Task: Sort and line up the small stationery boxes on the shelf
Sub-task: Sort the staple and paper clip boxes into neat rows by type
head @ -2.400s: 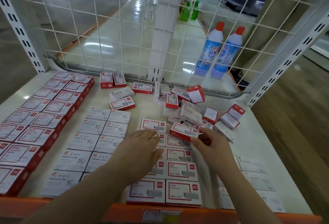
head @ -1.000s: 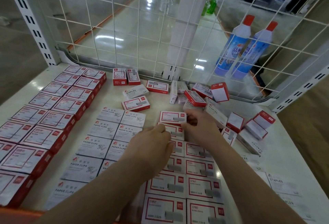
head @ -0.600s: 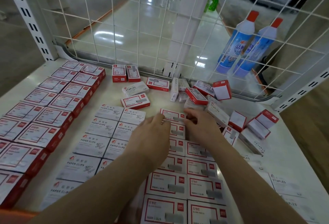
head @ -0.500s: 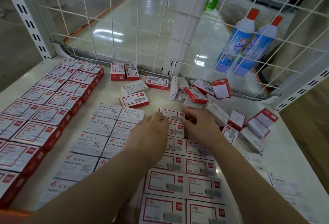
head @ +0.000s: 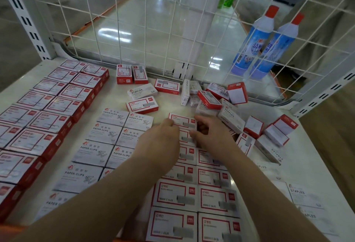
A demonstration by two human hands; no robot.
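Two columns of red-bordered staple boxes [head: 194, 193] run away from me in the middle of the white shelf [head: 311, 157]. The farthest box [head: 182, 121] lies flat at the head of the left column. My left hand [head: 161, 141] rests over that column, its fingertips touching the box's left edge. At the box's right edge, my right hand [head: 210, 136] has its fingers and thumb curled in a pinch. What lies under the palm is hidden. Unsorted boxes [head: 221, 105] are heaped just beyond.
Large red boxes [head: 42, 118] fill the left side in rows. Beside them are white paper clip boxes [head: 107, 141], and white staples boxes [head: 305, 193] lie at the near right. Two boxes [head: 132, 73] stand by the wire mesh back [head: 153, 30], with blue bottles [head: 257, 43] behind.
My right hand has carried a red box from near the heap up to the far end of the columns. Both hands now sit farther back at the head box.
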